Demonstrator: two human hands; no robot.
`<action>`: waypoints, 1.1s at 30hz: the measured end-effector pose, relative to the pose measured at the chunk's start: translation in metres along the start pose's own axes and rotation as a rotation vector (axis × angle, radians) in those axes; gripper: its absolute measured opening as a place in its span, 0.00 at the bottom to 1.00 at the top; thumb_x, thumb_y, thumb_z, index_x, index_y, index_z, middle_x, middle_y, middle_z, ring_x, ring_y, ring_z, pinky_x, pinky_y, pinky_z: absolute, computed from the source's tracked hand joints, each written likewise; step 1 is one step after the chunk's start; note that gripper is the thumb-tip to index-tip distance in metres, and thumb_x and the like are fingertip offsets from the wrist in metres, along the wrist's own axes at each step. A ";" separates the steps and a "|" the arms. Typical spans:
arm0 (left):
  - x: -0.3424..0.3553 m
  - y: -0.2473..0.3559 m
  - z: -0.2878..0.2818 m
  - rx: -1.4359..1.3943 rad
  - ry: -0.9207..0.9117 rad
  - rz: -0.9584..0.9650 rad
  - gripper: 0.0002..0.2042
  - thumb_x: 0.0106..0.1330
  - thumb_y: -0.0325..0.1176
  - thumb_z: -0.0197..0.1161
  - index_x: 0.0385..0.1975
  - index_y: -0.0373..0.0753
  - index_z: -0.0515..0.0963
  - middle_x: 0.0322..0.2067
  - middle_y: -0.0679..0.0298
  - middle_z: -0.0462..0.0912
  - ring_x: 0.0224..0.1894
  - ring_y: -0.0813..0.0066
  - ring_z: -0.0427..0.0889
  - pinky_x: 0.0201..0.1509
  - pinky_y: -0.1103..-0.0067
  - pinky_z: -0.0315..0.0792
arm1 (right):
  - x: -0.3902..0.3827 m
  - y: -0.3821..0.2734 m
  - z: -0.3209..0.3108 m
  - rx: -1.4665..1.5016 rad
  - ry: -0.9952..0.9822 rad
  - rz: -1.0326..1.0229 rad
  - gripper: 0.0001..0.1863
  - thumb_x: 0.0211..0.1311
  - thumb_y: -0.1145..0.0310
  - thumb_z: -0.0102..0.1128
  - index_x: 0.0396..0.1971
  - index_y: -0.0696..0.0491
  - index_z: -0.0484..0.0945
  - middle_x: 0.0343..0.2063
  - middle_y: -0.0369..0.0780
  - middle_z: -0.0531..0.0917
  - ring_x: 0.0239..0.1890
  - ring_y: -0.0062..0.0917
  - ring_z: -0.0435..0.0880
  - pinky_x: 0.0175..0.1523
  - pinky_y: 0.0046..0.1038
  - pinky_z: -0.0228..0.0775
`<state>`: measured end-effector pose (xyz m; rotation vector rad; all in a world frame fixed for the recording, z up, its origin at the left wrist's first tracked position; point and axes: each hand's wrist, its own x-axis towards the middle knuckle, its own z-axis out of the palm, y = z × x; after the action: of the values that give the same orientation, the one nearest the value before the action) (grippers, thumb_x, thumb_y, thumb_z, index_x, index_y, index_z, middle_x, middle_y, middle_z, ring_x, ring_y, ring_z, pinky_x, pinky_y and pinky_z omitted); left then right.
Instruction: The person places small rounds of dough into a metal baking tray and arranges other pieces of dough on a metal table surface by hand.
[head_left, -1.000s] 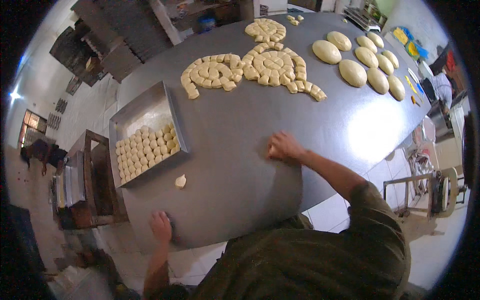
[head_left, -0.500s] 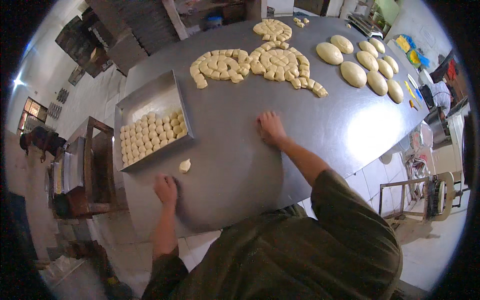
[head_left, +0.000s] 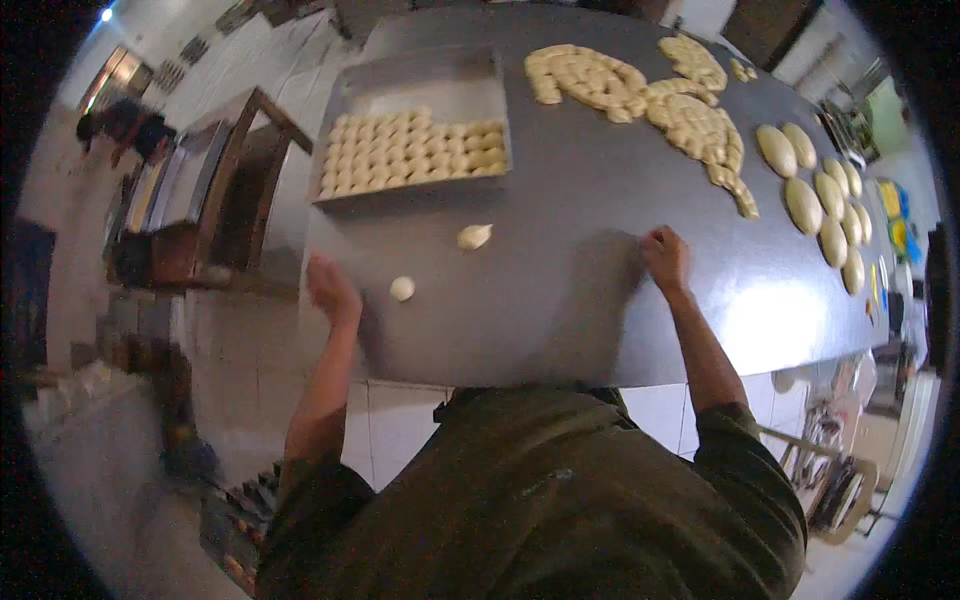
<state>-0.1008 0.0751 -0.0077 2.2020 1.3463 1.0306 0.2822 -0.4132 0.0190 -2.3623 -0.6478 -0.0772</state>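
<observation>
Beside left hand [head_left: 336, 292]: dough ball [head_left: 402, 289]; dough lump [head_left: 474, 237], tray [head_left: 450, 95] beyond

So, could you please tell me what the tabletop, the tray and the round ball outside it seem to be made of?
Tabletop: probably smooth sheet metal, satin grey, judging by its bright glare.
Tray: likely bare metal, duller, with thin straight walls.
Ball: apparently dough, pale and rounded, though blur hides finer texture.

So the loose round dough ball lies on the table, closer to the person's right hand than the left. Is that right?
No: the head view shows the loose ball closer to the left hand than the right hand. It does lie on the table.
</observation>
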 end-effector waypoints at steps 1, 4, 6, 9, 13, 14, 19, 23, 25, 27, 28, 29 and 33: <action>0.014 -0.018 0.009 0.220 0.016 -0.033 0.29 0.80 0.49 0.45 0.70 0.33 0.67 0.70 0.49 0.69 0.73 0.46 0.66 0.74 0.50 0.57 | 0.016 -0.050 0.040 0.163 0.002 -0.065 0.11 0.66 0.65 0.65 0.44 0.52 0.87 0.38 0.47 0.89 0.36 0.40 0.90 0.43 0.40 0.82; 0.006 -0.006 0.028 0.561 -0.106 -0.148 0.33 0.78 0.54 0.47 0.74 0.36 0.63 0.75 0.49 0.62 0.75 0.45 0.63 0.77 0.43 0.49 | -0.047 -0.259 0.122 0.065 -0.533 -0.297 0.27 0.62 0.54 0.73 0.59 0.49 0.81 0.48 0.48 0.88 0.48 0.44 0.88 0.54 0.44 0.80; 0.002 0.043 0.026 0.597 -0.227 -0.138 0.36 0.77 0.57 0.47 0.77 0.37 0.60 0.78 0.49 0.57 0.76 0.44 0.61 0.78 0.40 0.44 | -0.089 -0.285 0.209 0.428 -0.503 -0.595 0.28 0.60 0.50 0.75 0.55 0.49 0.82 0.51 0.48 0.86 0.49 0.45 0.87 0.54 0.44 0.80; 0.007 0.034 -0.005 0.602 -0.281 -0.158 0.40 0.76 0.59 0.48 0.80 0.37 0.55 0.80 0.49 0.50 0.77 0.41 0.59 0.79 0.38 0.39 | -0.058 -0.345 0.218 0.484 -0.780 -0.246 0.25 0.58 0.53 0.74 0.52 0.50 0.82 0.44 0.49 0.88 0.46 0.45 0.88 0.52 0.43 0.79; 0.005 0.052 -0.002 0.636 -0.256 -0.140 0.41 0.77 0.60 0.47 0.79 0.34 0.53 0.81 0.47 0.49 0.77 0.40 0.59 0.78 0.38 0.40 | 0.130 -0.362 0.223 0.338 -0.183 -0.062 0.20 0.60 0.57 0.68 0.48 0.53 0.82 0.46 0.50 0.86 0.48 0.47 0.86 0.52 0.46 0.78; 0.007 0.049 0.001 0.647 -0.229 -0.125 0.41 0.77 0.60 0.47 0.79 0.33 0.53 0.80 0.47 0.49 0.76 0.41 0.59 0.78 0.37 0.40 | 0.167 -0.369 0.227 0.230 0.059 -0.186 0.22 0.62 0.56 0.66 0.50 0.54 0.81 0.48 0.51 0.85 0.51 0.49 0.84 0.55 0.46 0.77; 0.009 0.067 0.005 0.626 -0.357 -0.129 0.42 0.77 0.60 0.47 0.79 0.32 0.52 0.80 0.45 0.49 0.77 0.41 0.58 0.77 0.36 0.41 | 0.266 -0.322 0.270 -0.064 -0.188 -0.207 0.28 0.67 0.46 0.64 0.50 0.57 0.80 0.45 0.55 0.85 0.51 0.53 0.84 0.54 0.46 0.77; 0.007 0.057 -0.009 0.625 -0.313 -0.146 0.43 0.76 0.59 0.50 0.79 0.32 0.52 0.80 0.45 0.49 0.78 0.41 0.56 0.77 0.36 0.42 | 0.146 -0.349 0.209 0.130 -0.124 -0.237 0.31 0.67 0.39 0.64 0.46 0.57 0.81 0.38 0.54 0.85 0.44 0.53 0.86 0.49 0.46 0.79; 0.009 0.067 0.000 0.665 -0.342 -0.170 0.42 0.77 0.61 0.47 0.79 0.33 0.53 0.80 0.45 0.50 0.79 0.41 0.53 0.77 0.36 0.40 | 0.059 -0.297 0.172 -0.006 -0.330 -0.266 0.25 0.66 0.43 0.65 0.45 0.52 0.82 0.39 0.50 0.86 0.41 0.48 0.87 0.44 0.47 0.80; 0.002 0.073 0.013 0.631 -0.343 -0.124 0.42 0.77 0.60 0.49 0.79 0.32 0.53 0.80 0.45 0.51 0.80 0.43 0.52 0.79 0.40 0.42 | -0.015 -0.239 0.163 -0.153 -0.016 -0.776 0.21 0.67 0.48 0.64 0.49 0.48 0.83 0.42 0.49 0.87 0.42 0.48 0.87 0.47 0.52 0.80; -0.001 0.062 0.023 0.581 -0.334 -0.079 0.42 0.76 0.58 0.53 0.78 0.31 0.54 0.80 0.45 0.51 0.80 0.45 0.54 0.81 0.45 0.44 | -0.029 -0.212 0.164 0.000 -0.037 -0.771 0.17 0.66 0.54 0.64 0.49 0.47 0.83 0.43 0.49 0.88 0.43 0.47 0.88 0.49 0.49 0.80; 0.002 0.025 0.026 0.623 -0.313 -0.030 0.42 0.77 0.58 0.52 0.79 0.31 0.53 0.80 0.45 0.51 0.80 0.46 0.54 0.81 0.50 0.45 | -0.027 -0.202 0.166 0.172 -0.049 -0.799 0.15 0.65 0.60 0.64 0.49 0.46 0.83 0.44 0.48 0.88 0.43 0.46 0.89 0.51 0.47 0.80; 0.005 0.054 0.014 0.501 -0.472 -0.167 0.41 0.80 0.59 0.45 0.80 0.30 0.50 0.80 0.44 0.49 0.81 0.47 0.52 0.82 0.60 0.48 | 0.007 -0.107 0.106 0.092 -0.345 0.110 0.20 0.72 0.51 0.54 0.52 0.47 0.83 0.40 0.49 0.89 0.41 0.48 0.89 0.50 0.45 0.80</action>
<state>-0.0558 0.0548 0.0187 2.4006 1.6339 0.0894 0.2252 -0.2741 0.0032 -2.3360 -0.6632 0.4079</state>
